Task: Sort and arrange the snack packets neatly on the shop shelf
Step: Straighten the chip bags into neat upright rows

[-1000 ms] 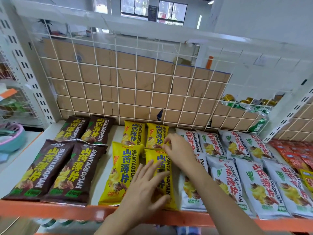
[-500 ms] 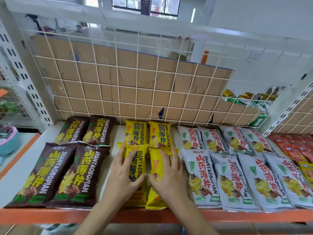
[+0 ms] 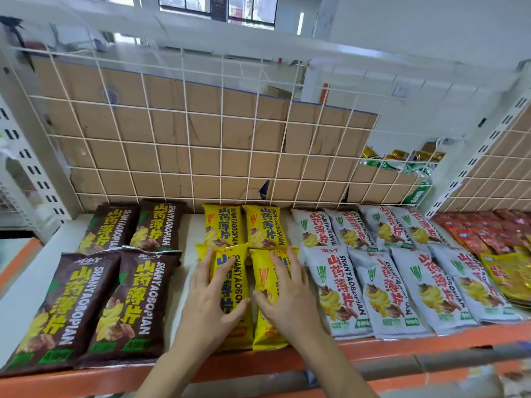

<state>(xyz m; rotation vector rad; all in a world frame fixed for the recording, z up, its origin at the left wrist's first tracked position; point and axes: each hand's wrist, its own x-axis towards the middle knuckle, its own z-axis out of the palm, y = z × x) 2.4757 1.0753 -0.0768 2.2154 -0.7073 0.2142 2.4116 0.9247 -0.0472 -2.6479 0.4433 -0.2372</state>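
Note:
Snack packets lie flat on a white shelf [image 3: 186,254] with an orange front lip. Two yellow packets lie at the front middle. My left hand [image 3: 209,297] rests flat on the left yellow packet [image 3: 232,271], fingers straight. On the right yellow packet [image 3: 264,277] my right hand [image 3: 287,294] lies flat, thumb near the gap between the two. Behind them lie two more yellow packets [image 3: 244,225]. Brown packets [image 3: 94,297] fill the left side, white-grey packets [image 3: 382,271] the right.
A white wire grid [image 3: 201,133] with cardboard behind it closes the shelf's back. Red and yellow packets [image 3: 500,245] lie at the far right. Green and gold cans [image 3: 402,162] sit behind the grid. White perforated uprights stand at both sides.
My right hand came back from the rear yellow packets onto the front right one. Both hands now lie side by side on the front yellow pair, which sits straighter.

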